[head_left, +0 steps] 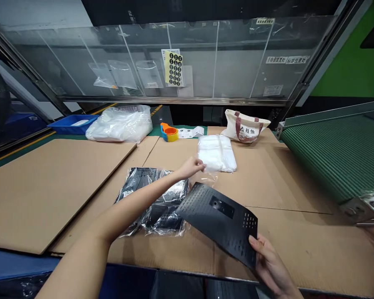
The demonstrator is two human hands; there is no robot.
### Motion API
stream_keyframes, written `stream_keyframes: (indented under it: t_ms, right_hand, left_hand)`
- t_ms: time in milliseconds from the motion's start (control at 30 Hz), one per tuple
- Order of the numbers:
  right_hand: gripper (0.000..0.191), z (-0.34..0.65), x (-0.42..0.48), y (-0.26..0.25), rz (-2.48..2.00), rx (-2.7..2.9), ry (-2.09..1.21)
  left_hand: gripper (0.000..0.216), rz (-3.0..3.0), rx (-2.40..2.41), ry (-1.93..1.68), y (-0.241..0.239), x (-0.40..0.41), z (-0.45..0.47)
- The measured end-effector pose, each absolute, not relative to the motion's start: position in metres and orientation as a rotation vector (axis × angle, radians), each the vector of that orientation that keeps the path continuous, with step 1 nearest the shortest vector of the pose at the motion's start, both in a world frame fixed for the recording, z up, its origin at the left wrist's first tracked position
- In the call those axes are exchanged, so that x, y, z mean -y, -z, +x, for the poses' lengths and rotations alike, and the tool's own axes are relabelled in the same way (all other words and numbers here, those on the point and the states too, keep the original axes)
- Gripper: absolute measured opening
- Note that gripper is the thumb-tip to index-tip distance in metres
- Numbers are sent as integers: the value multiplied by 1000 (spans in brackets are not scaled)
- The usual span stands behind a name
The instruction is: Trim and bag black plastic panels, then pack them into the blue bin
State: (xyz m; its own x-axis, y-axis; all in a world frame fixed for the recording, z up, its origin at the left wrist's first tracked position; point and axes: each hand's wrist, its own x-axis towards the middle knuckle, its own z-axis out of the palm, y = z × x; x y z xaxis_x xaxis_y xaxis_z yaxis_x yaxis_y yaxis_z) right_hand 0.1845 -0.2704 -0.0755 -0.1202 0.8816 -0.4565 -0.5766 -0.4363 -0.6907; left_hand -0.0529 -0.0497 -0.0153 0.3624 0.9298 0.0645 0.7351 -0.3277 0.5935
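Observation:
My right hand [269, 261] grips the near corner of a flat black perforated panel [220, 218] and holds it tilted above the cardboard. My left hand [191, 167] reaches forward, its fingers pinched on a clear plastic bag [205, 179] at the edge of a white stack of bags [217, 153]. Below my left forearm lies a pile of black panels wrapped in clear bags [154, 201].
Brown cardboard sheets [50, 187] cover the bench. At the back are a full clear bag of white items [120, 123], a blue tray [71, 123], an orange tape dispenser [170, 133], a label strip [190, 132] and a canvas tote [244, 126]. A green conveyor belt [330, 155] runs on the right.

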Motion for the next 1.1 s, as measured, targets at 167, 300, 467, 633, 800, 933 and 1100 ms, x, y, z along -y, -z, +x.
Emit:
stream_keyframes:
  t_ms: [167,300,467,633,800,933,1100]
  right_hand:
    - [43,161,275,78,-1093,138,-1485]
    - [39,148,282,82,-1121,224,-1416]
    - [42,138,286,86,-1114,220,-1345]
    - [37,134,288,90,-1078,226,-1400]
    - [28,138,291,102,-986,225,-1341]
    - [27,138,291,106,-982,241,-1319]
    - [41,141,288,88,-1176,204,-1407]
  left_hand:
    - [31,2405,-1422,-416,15,81,-32]
    - [40,2617,-1486,-297,15,97,-18]
    - [55,2817,-1493,-155,12,116,-5]
    - [55,2949,-1468,-114,3,125,-6]
    - [50,3017,-1524,-174,-3,120,-22]
    - [45,3035,-1542,-196,-2,120,-29]
    - [46,3035,-1504,-200,3,132,-22]
